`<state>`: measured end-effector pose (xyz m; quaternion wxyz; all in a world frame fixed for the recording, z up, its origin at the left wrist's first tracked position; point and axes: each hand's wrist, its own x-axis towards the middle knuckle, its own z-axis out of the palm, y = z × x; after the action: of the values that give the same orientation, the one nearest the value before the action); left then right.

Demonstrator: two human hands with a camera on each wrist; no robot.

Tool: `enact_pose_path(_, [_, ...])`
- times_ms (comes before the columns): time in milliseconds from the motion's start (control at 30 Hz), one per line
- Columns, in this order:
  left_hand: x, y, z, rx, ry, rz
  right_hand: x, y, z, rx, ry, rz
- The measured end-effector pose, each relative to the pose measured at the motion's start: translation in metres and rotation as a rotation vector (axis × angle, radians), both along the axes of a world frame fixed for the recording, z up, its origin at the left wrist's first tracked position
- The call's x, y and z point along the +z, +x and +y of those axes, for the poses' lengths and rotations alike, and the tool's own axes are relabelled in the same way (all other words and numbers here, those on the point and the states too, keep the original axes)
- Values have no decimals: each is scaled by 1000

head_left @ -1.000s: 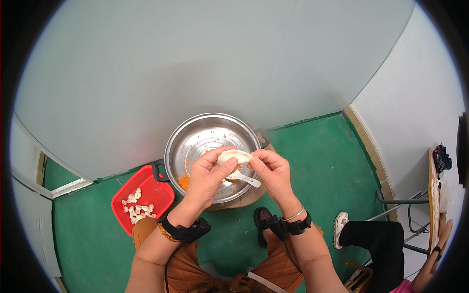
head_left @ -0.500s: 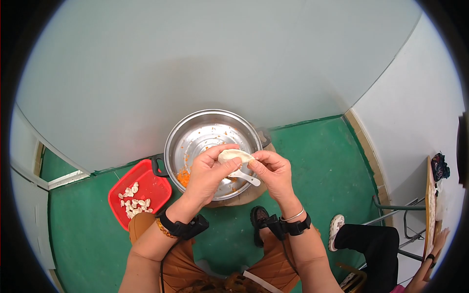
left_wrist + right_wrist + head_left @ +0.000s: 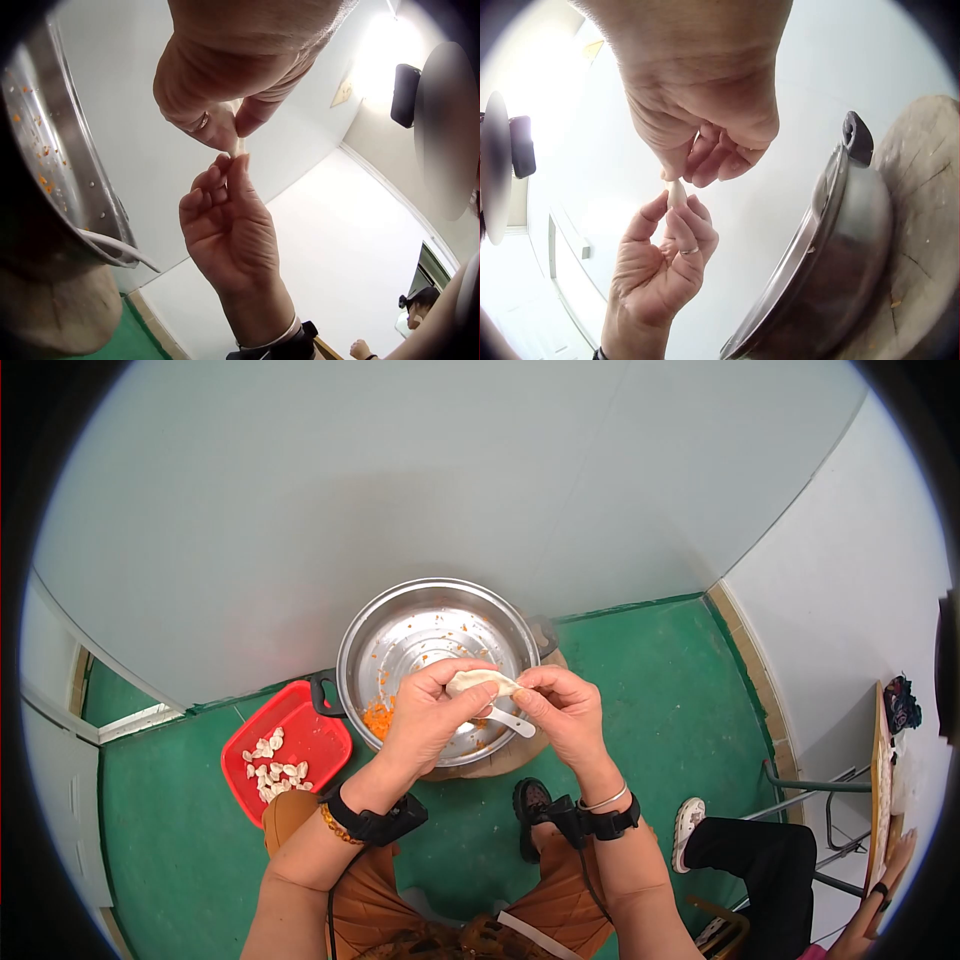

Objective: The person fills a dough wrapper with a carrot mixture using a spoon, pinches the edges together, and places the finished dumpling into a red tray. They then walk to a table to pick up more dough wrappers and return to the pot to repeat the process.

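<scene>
Over a steel pot (image 3: 375,625), a half-moon dumpling (image 3: 472,681) of pale dough is held between both hands. My left hand (image 3: 430,718) grips its body, thumb in front and fingers behind. Thumb and index fingertip of my right hand (image 3: 565,715) pinch the dumpling's right end. In the right wrist view the dough (image 3: 676,193) shows as a thin strip where the fingertips of the two hands meet. Below the hands, a white spoon (image 3: 516,723) leans on the pot's near rim, its bowl partly hidden. Orange filling (image 3: 379,718) lies at the pot's left side.
The pot stands on a wooden block (image 3: 922,180). To its left, a red plastic basin (image 3: 325,745) holds several finished dumplings (image 3: 270,778). A grey wall (image 3: 450,480) rises just behind the pot. Another person's leg (image 3: 755,850) and a board (image 3: 880,780) are at the right.
My right fingertips keep pinching the dumpling's right end, which now looks narrower and more drawn out. Both hands stay nearly in place; the head view has shifted slightly.
</scene>
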<state>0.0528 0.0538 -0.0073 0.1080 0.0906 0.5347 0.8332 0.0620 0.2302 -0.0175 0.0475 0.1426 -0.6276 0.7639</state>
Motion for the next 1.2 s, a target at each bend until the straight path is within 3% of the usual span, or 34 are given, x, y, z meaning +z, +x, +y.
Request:
enact_pose_path(533, [-5,-2,1,107,-321,284,4,0,2,57,184,86])
enact_pose_path(633, [-6,-2,1,106,-361,349,8,3,-3,100,-1,-56])
enact_pose_path(767, [-5,-1,-2,56,-421,350,2,1,-3,11,162,63])
enact_pose_path(1033, [-8,0,1,21,-231,246,1,1,0,-28,387,201])
enact_pose_path(1200, [-6,0,1,18,-234,256,0,1,-3,-52,332,175])
